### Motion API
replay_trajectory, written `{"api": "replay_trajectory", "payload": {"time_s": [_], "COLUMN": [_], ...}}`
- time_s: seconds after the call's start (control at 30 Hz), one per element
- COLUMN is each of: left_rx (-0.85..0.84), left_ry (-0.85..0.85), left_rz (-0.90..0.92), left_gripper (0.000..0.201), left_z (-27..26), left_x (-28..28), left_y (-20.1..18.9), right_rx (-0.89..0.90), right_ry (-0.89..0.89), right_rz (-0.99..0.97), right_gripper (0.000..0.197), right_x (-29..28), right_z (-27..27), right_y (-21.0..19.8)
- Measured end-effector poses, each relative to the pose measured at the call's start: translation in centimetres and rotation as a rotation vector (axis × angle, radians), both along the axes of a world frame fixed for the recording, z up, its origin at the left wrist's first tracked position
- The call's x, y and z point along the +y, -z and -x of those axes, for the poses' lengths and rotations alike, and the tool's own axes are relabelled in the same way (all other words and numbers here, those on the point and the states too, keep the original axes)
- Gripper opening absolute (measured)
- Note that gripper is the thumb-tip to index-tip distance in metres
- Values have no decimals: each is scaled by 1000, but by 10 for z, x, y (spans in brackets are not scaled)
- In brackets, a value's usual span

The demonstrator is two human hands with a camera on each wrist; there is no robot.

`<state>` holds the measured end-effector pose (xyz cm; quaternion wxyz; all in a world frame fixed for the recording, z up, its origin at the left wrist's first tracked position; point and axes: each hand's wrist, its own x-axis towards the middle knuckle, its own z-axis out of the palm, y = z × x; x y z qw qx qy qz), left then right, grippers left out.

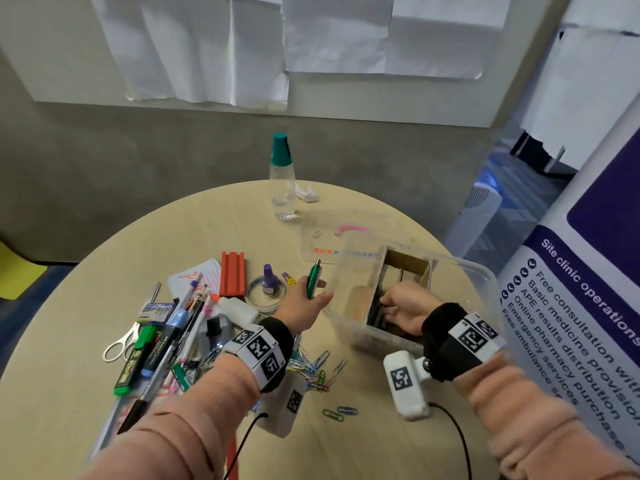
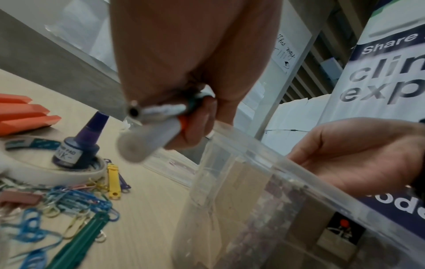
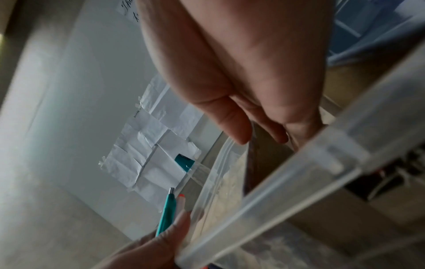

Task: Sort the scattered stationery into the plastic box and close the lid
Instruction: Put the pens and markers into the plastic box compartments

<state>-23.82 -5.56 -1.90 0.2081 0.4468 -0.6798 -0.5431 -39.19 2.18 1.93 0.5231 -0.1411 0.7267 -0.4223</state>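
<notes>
The left hand [image 1: 300, 304] is raised just beside the near-left corner of the plastic box [image 1: 483, 271], its fingers curled round a green pen [image 1: 313, 279] that stands nearly upright with its metal tip up; the left wrist view shows a second, grey pen [image 2: 147, 139] with an orange band clamped in the same fist, thumb pressed against both. The right hand [image 1: 403, 308] is inside the box, reaching down past the near rim, with its fingers bent toward a row of dark pens [image 1: 375, 311] lying in the middle compartment; the right wrist view shows the thumb and fingertips set slightly apart against a dark flat strip, but whether they actually grip anything cannot be told. The box sits open on the round table [image 1: 207, 216], with cardboard dividers inside it. Its clear lid [image 1: 349, 233], with a pink handle, lies flat on the table just behind the box. Left of the box lie the scattered things: an ink bottle [image 1: 268, 279] standing inside a tape roll, a glue bottle [image 1: 239, 308], an orange block [image 1: 232, 273], scissors [image 1: 119, 342], markers, and a heap of coloured paper clips [image 1: 313, 368] near the left wrist.
</notes>
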Motion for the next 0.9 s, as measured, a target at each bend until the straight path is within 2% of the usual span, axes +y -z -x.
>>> {"api": "replay_trajectory", "payload": {"time_s": [0.1,0.17,0.27,0.33,0.4,0.47,0.53,0.6,0.67,0.73,0.8,0.83,0.9], "left_rx": [-9,66,238,339,467,543,487,342,105,-144,-344,-391,-366], "left_ry": [-56,-98,4,95,95,76,110,139,139,165,276,337,390], "left_rz": [115,128,59,-47,-194,-265,-260,-113,123,279,311,285,226], "left_gripper": [19,16,19,14,16,26,39,33,35,49,61,64,65], "left_z": [1,2,10,19,27,31,31,30,25,19,12,10,6], "left_x": [1,3,13,20,26,28,31,30,22,15,13,14,17], "left_y": [-8,-19,-44,-57,-64,-65,-63,-57,-47,-36,-24,-18,-10], "right_rx": [103,207,308,321,293,330,361,317,218,66,-52,-68,-59], "right_ry": [-15,-59,-241,-410,-498,-534,-533,-489,-287,10,215,255,266], "right_rz": [91,206,350,413,484,509,465,423,393,317,201,140,56], "right_gripper": [33,34,26,30,38,33,22,17,18,18,18,21,35], "right_x": [6,10,15,15,14,13,14,16,15,11,7,6,2], "right_z": [5,8,2,-8,-16,-21,-22,-20,-12,4,19,22,22], "right_y": [-10,-20,-37,-43,-46,-46,-46,-42,-36,-27,-16,-11,-2]}}
